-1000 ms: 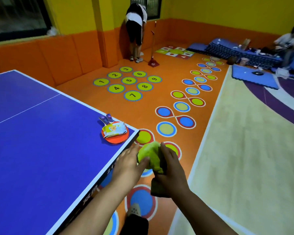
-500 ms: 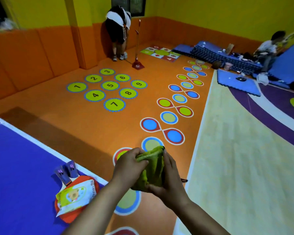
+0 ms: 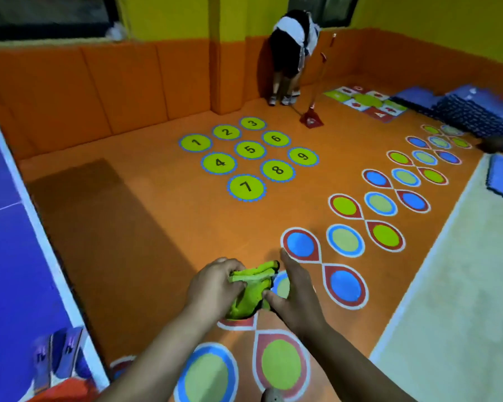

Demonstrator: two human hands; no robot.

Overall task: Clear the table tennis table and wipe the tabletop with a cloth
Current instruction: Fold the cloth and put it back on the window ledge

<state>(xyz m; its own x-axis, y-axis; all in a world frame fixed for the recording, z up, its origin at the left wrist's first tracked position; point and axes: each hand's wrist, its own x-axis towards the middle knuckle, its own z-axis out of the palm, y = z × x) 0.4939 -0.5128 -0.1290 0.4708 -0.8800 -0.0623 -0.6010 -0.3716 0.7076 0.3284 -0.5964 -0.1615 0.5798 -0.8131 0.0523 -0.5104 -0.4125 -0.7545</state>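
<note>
A crumpled green cloth [image 3: 251, 294] hangs between my two hands, out over the orange floor to the right of the table. My left hand [image 3: 214, 287] grips its upper folded edge with curled fingers. My right hand [image 3: 298, 294] pinches the cloth's right side with the thumb, its other fingers stretched forward. The blue table tennis table [image 3: 12, 256] with its white border fills the left edge. At its near corner lie two paddles, with purple handles [image 3: 61, 355] and a red blade [image 3: 61, 394], cut off by the frame's bottom.
A person [image 3: 292, 53] bends over by the far orange padded wall, beside a red long-handled dustpan [image 3: 311, 118]. Numbered green circles [image 3: 248, 158] and coloured rings mark the floor. Blue foam mats [image 3: 461, 108] are stacked at the far right. A beige floor area [image 3: 461, 285] lies right.
The view has swung right and away from the table, so the paddles slid to the bottom left corner. My hands have spread slightly and the cloth is more opened between them.
</note>
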